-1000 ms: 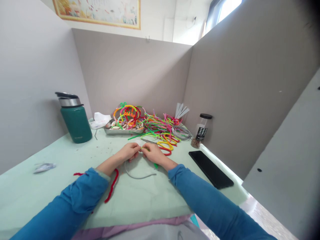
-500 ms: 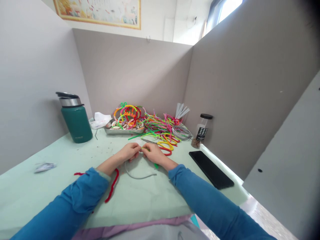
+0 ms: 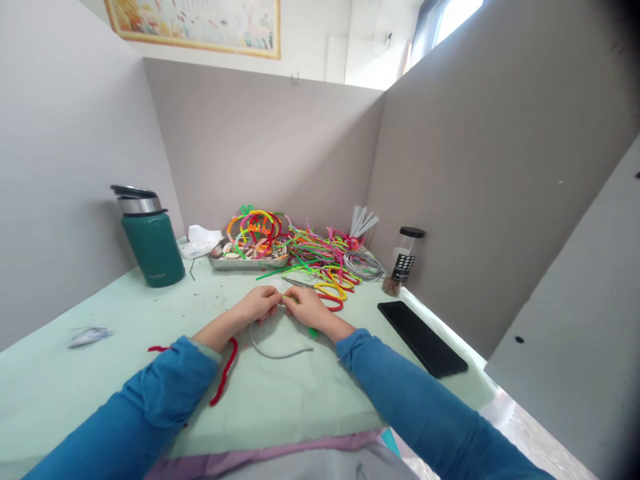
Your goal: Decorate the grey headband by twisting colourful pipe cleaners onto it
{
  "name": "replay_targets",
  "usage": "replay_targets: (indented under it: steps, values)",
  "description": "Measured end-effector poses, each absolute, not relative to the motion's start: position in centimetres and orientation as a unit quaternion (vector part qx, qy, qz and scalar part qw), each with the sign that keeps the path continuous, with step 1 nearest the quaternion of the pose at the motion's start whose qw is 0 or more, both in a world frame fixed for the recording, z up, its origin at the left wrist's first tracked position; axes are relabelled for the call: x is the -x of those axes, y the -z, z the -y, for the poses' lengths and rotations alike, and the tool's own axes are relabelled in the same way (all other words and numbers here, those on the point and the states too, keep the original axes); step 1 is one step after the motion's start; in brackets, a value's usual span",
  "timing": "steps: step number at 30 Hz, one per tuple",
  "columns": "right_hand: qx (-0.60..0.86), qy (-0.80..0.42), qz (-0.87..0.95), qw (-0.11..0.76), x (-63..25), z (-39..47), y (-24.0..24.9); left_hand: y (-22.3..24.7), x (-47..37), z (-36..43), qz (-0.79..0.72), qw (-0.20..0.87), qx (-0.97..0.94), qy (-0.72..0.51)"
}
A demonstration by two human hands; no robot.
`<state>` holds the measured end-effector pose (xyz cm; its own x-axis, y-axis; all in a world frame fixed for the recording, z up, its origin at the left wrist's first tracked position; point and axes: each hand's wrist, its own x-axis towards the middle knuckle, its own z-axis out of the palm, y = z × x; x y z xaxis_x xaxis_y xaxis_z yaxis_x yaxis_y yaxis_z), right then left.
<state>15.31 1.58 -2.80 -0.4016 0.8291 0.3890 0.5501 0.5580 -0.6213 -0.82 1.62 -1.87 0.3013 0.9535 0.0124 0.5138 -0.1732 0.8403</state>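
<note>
My left hand (image 3: 263, 305) and my right hand (image 3: 304, 307) meet above the table, both closed with fingertips pinched together. A bit of yellow-green pipe cleaner (image 3: 291, 300) shows at the right fingertips. What the left fingers pinch is too small to make out. From under the left hand a thin grey wire (image 3: 280, 357) curves out; its upper end is hidden. Below the right palm a green fuzzy tip (image 3: 313, 332) sticks out. By my left forearm lies a red pipe cleaner (image 3: 227, 373). Just beyond the right hand are scissors (image 3: 300, 283), partly covered.
A metal tray (image 3: 247, 264) with colourful headbands stands behind, beside a heap of pipe cleaners (image 3: 320, 247) and a grey wire coil (image 3: 364, 267). A green bottle (image 3: 153, 247) is left; a clear jar (image 3: 403, 263) and a black phone (image 3: 423, 339) are right. Grey partitions surround the table.
The view has shifted very slightly. Both hands stay in the same pinch, and nothing else has visibly moved.
</note>
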Motion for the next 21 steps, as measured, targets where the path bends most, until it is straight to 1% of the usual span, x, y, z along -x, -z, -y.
replay_targets:
  steps: [13, 21]
  values:
    - [0.428, -0.193, 0.821, 0.325, -15.29, -1.45, 2.53, 2.41, 1.12, -2.04, -0.516, 0.379, -0.715, -0.28]
    - [0.427, -0.194, 0.819, 0.33, -15.27, -1.31, 2.42, 2.12, 0.97, -1.79, -0.509, 0.39, -0.71, -0.291]
